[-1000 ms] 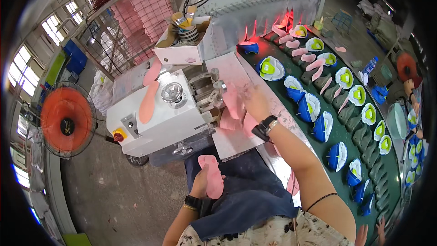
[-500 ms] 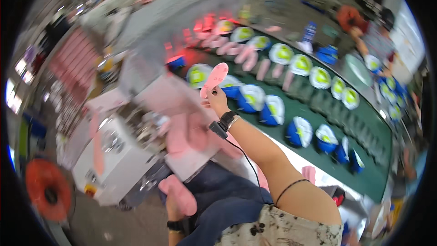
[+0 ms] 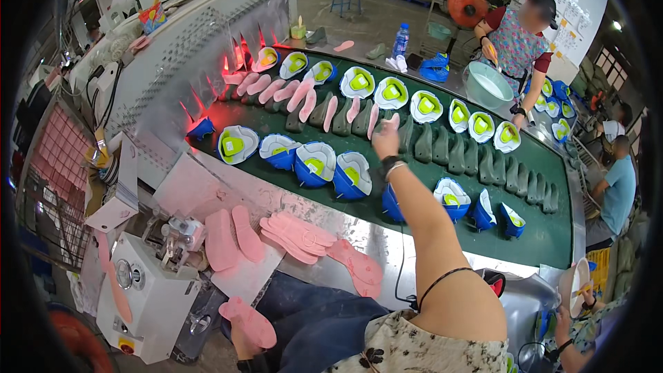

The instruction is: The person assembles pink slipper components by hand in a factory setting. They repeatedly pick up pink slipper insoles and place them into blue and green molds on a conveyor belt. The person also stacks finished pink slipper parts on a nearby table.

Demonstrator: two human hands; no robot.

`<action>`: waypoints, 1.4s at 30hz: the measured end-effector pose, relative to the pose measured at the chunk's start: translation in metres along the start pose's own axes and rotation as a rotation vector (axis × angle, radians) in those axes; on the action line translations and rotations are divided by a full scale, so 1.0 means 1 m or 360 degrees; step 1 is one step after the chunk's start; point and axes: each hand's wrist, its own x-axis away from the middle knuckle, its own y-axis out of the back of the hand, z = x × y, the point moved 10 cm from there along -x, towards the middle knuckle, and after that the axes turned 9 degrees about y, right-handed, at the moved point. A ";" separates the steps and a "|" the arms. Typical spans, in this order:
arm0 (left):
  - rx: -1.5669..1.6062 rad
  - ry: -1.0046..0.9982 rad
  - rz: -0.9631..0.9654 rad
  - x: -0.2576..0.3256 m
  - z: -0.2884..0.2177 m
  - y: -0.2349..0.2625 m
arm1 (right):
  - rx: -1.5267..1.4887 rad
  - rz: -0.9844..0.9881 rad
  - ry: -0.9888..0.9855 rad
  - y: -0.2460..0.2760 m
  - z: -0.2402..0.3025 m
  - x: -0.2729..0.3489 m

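My right hand (image 3: 387, 139) reaches out over the green conveyor, fingers closed, beside the grey foot-shaped lasts (image 3: 423, 144). Only a small pinkish end of the insole it holds shows, seen nearly edge-on. Just left of it, a pink insole (image 3: 373, 121) lies on a last. Low at the left, my left hand (image 3: 243, 345) grips pink insoles (image 3: 250, 323) near my lap; its fingers are mostly hidden beneath them. More loose insoles (image 3: 297, 236) lie in a fanned pile on the metal ledge before me.
Blue-and-white shoe uppers (image 3: 352, 174) line both sides of the conveyor (image 3: 545, 235). A machine housing with a red-glowing opening (image 3: 228, 72) stands at its far left end. A white machine (image 3: 141, 297) sits at my left. Across the belt, a co-worker (image 3: 521, 41) works beside a basin (image 3: 489, 86).
My right hand has moved forward over the lasts, and its insole has turned mostly out of sight. The view has swung right and sharpened. My left hand stays low with its insoles.
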 end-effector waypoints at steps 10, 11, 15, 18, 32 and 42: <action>-0.0694 -0.0600 -0.0135 0.021 -0.052 -0.050 | -0.0977 0.1928 0.0775 -0.041 0.395 0.399; -0.0539 -0.0593 -0.0162 0.024 -0.058 -0.055 | -0.0806 0.1966 0.0587 -0.054 0.382 0.411; -0.0012 -0.0064 0.0025 0.043 -0.046 -0.037 | -0.0814 0.2002 0.0195 -0.110 0.346 0.414; 0.0095 -0.0209 0.0119 0.062 -0.052 -0.030 | -0.0660 0.1686 0.0134 -0.173 0.323 0.372; 0.0113 0.0184 0.0133 0.067 -0.011 0.007 | -0.0196 0.1181 0.0992 -0.175 0.420 0.286; -0.0409 -0.0136 0.0133 0.062 -0.013 0.006 | -0.0266 0.1442 0.0822 -0.296 0.401 0.337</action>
